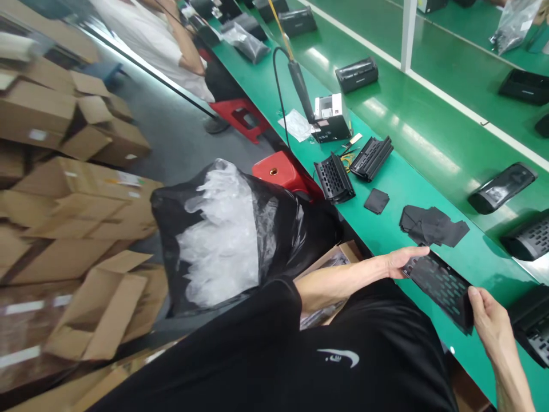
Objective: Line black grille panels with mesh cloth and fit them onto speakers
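While the left hand [401,263] and right hand [489,315] gripped a slotted panel [441,286], work on it seemed unfinished, with sheets [431,225] on the table [482,260] apparently unused.

So the piece here is a black slotted panel [440,289], longish and roughly rectangular, with rows of short rounded slots all over the middle. Green shows through a bunch of them, so those are open holes. The end by the right hand [491,315] looks like a solid dark band, no slots. It's held at both ends, left hand [401,263] on the other one, kinda slantwise over the near edge of the green surface [412,183]. Can't tell if its underside touches down.
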Demonstrator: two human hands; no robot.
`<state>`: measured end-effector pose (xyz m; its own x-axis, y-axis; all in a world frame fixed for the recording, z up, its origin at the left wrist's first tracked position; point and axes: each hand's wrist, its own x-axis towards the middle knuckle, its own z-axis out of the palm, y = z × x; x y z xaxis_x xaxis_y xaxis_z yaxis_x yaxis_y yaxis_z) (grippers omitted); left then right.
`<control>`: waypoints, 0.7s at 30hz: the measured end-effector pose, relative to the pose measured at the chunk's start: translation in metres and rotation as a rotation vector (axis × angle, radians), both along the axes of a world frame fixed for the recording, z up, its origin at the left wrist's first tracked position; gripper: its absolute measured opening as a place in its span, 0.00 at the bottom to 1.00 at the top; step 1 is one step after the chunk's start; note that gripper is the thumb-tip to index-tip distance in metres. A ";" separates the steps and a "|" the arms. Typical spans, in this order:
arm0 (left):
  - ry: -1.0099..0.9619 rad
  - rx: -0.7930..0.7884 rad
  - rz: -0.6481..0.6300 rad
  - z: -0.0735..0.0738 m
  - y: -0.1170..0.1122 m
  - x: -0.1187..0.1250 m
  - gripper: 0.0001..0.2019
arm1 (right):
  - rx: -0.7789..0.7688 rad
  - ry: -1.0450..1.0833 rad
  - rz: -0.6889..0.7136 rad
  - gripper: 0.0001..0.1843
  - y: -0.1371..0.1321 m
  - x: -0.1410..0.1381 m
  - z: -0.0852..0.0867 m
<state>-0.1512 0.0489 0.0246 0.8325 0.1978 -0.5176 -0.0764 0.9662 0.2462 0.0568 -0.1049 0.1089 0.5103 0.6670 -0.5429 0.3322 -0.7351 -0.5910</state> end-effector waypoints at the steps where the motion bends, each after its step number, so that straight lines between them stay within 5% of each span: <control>1: 0.009 0.047 -0.009 0.008 -0.001 0.000 0.23 | -0.003 -0.009 -0.016 0.41 -0.005 -0.001 0.002; 5: 0.087 0.192 -0.034 0.037 -0.004 -0.001 0.29 | 0.039 0.024 -0.232 0.39 -0.026 -0.001 0.005; 9: 0.125 0.226 -0.052 0.059 -0.001 0.000 0.24 | 0.095 0.237 -0.487 0.44 -0.041 -0.004 0.007; 13: 0.090 0.190 -0.095 0.082 0.006 0.002 0.20 | 0.213 0.493 -0.699 0.37 -0.047 -0.015 0.018; 17: 0.080 0.372 -0.015 0.108 0.014 -0.002 0.22 | 0.256 0.526 -0.757 0.33 -0.051 -0.022 0.031; 21: 0.085 0.574 -0.020 0.125 0.019 -0.007 0.23 | 0.277 0.460 -0.661 0.31 -0.050 -0.023 0.035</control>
